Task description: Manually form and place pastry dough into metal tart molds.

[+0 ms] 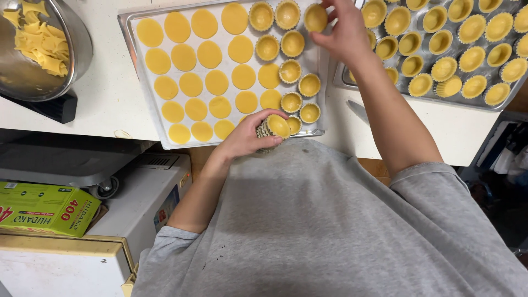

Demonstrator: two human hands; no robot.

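Note:
My left hand (248, 137) grips a stack of fluted tart moulds (273, 128) with yellow dough in the top one, at the near edge of the left baking tray (127, 33). That tray carries several flat yellow dough discs (216, 82) and a column of dough-lined moulds (290, 71). My right hand (344, 33) reaches to the tray's far right corner, fingers on a dough-lined mould (315, 17). A second tray (385, 94) on the right is filled with lined tart shells (472, 58).
A metal bowl (77, 41) with yellow dough scraps sits at the far left on a black base (55, 107). Under the white counter (104, 99) are a white appliance (143, 198) and a green box (47, 209).

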